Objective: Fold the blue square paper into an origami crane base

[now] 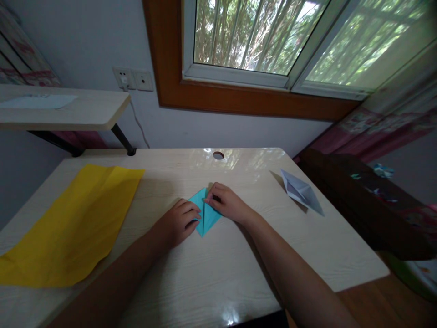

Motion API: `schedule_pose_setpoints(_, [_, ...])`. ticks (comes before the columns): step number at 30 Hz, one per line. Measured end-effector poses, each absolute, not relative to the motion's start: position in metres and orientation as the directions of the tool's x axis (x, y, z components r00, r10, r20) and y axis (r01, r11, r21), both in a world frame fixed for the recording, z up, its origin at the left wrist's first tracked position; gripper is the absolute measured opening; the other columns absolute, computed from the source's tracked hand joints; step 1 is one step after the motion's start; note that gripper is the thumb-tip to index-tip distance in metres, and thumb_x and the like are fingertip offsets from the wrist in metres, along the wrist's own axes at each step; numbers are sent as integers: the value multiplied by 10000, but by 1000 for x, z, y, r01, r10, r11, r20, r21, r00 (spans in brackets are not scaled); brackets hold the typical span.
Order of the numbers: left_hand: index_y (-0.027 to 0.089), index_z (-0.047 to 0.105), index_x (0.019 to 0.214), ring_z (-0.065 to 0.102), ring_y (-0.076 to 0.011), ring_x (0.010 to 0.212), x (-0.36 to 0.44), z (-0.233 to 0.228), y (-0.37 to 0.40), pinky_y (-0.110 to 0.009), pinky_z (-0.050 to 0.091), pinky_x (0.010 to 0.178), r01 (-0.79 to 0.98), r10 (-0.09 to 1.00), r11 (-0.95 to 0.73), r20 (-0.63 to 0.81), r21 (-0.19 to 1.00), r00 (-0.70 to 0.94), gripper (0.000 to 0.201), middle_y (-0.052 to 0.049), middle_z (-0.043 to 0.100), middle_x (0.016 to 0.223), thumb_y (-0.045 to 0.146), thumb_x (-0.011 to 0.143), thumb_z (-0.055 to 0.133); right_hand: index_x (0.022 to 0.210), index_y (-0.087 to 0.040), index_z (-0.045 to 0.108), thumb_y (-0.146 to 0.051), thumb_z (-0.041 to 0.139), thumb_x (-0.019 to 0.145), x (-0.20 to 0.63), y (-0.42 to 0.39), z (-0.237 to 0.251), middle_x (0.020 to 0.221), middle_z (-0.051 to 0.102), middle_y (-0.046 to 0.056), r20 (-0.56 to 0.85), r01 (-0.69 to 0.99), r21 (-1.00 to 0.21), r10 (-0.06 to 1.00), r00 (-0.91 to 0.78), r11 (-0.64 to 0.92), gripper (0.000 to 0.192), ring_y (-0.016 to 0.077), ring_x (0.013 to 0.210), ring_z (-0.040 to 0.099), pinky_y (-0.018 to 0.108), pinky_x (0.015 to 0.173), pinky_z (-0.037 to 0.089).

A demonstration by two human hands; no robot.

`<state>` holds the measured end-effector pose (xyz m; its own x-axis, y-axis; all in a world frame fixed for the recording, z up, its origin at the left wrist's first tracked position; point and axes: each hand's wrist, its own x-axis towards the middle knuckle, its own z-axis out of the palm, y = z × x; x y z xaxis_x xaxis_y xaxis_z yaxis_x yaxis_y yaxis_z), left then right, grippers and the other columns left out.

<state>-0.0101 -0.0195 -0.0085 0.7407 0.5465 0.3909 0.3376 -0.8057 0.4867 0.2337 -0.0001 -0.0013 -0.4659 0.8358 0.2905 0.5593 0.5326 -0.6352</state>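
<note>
A turquoise sheet of origami paper (212,219), folded into a small diamond with a crease down its middle, lies on the desk between my hands. My left hand (181,219) holds its left side, fingers curled over the paper and thumb near the lower edge. At the upper right, my right hand (223,200) pinches the paper close to the centre line with thumb and forefinger. Parts of the left and right corners are hidden under my fingers.
A large yellow sheet (78,223) covers the desk's left side. A folded white paper shape (301,191) stands near the right edge of the desk (218,282). A raised shelf (102,109) overhangs the back left corner. A round cable hole (218,155) is at the back.
</note>
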Motion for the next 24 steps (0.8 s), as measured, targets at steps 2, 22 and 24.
schedule_pose_setpoints(2, [189,692,1027,573,-221,1029,-10,-11,-19,-387,468,944,330,518,-830,402,449,755,142,-95,676,1110,199,960,568,852,-207,676,-343,638,944,237,0,2,869,610,51,287,504,-683,829,-481,529,169,192,846,570,323,776,457])
schedule_pose_setpoints(22, [164,666,1245,572,-279,1152,-9,-8,-19,-477,500,991,364,492,-860,394,357,777,352,-131,677,1230,327,934,641,827,-193,684,-288,633,961,245,3,2,815,680,34,274,556,-633,827,-490,539,171,191,854,585,328,842,425])
schedule_pose_setpoints(24, [162,675,1225,576,-277,1147,-9,-8,-18,-470,504,989,357,486,-864,403,356,775,335,-126,681,1232,322,932,647,792,-186,656,-273,668,938,239,3,-1,788,668,27,274,613,-593,847,-456,522,171,185,816,573,320,817,412])
